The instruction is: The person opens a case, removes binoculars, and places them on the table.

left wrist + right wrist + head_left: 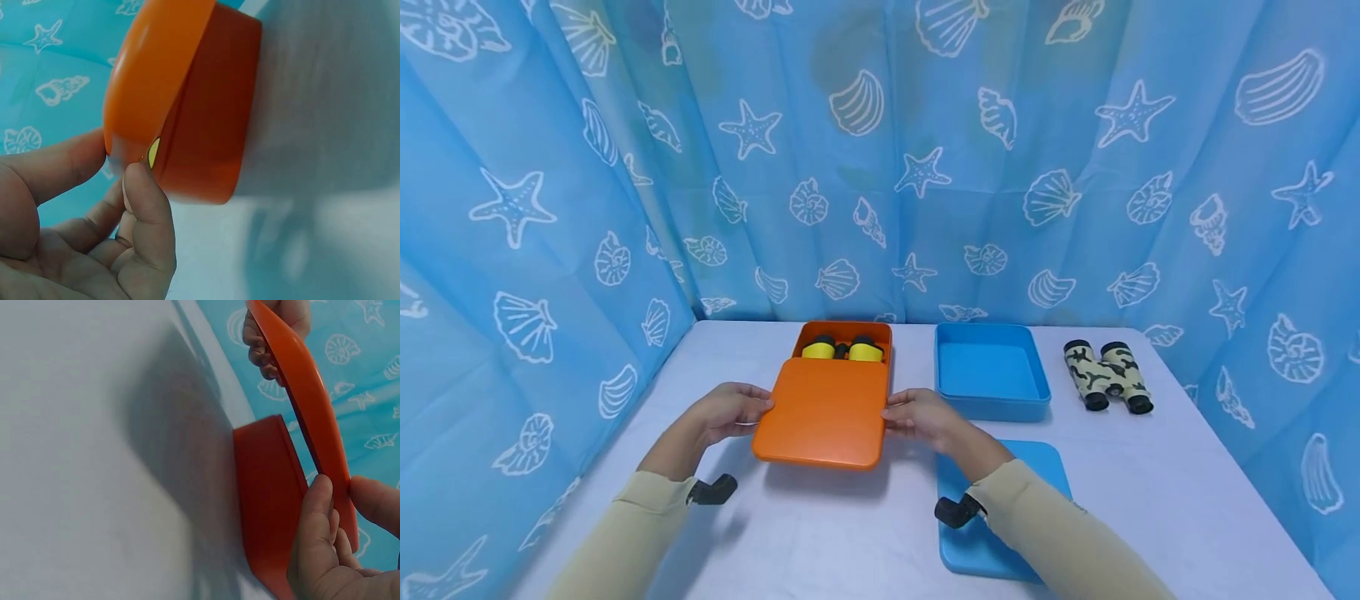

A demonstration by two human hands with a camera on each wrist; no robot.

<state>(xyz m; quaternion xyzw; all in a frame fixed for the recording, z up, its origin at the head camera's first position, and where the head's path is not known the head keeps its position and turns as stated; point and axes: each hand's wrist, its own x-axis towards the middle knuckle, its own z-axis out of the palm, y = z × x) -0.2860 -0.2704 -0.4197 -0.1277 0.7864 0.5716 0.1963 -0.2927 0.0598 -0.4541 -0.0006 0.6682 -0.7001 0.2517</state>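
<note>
An orange lid [823, 412] is held between both hands, tilted over the near part of an orange box [886, 342]. My left hand [733, 410] pinches the lid's left edge with thumb and fingers. On the opposite edge my right hand [925, 418] pinches it the same way. Yellow-and-black binoculars [865, 350] lie in the box, mostly hidden beneath the lid. In the right wrist view a gap shows between the lid [315, 406] and the box wall [265, 494]. A strip of yellow [154, 152] shows under the lid in the left wrist view.
Right of the orange box stands an open blue box [992, 362]. A blue lid [992, 542] lies on the white table nearer me, partly under my right forearm. Camouflage binoculars [1107, 377] rest at the far right. A blue curtain [880, 167] hangs behind the table.
</note>
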